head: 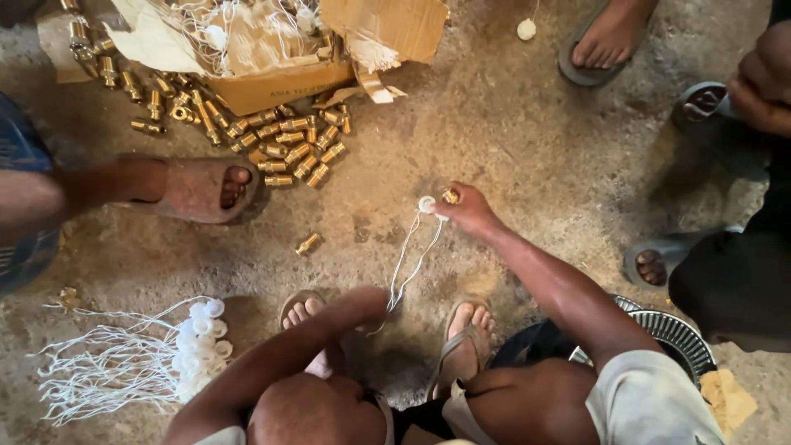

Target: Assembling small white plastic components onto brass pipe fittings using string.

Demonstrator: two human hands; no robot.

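Observation:
My right hand reaches out over the dirt floor and pinches a small brass fitting together with a white round disc. A thin white string runs down from the disc to my left hand, which is closed on its lower end just above my sandalled left foot. A single brass fitting lies loose on the floor between my hands and the pile.
Several brass fittings lie heaped by a torn cardboard box. A bundle of white discs with strings lies at lower left. Other people's sandalled feet, a seated person and a ribbed metal bowl surround me.

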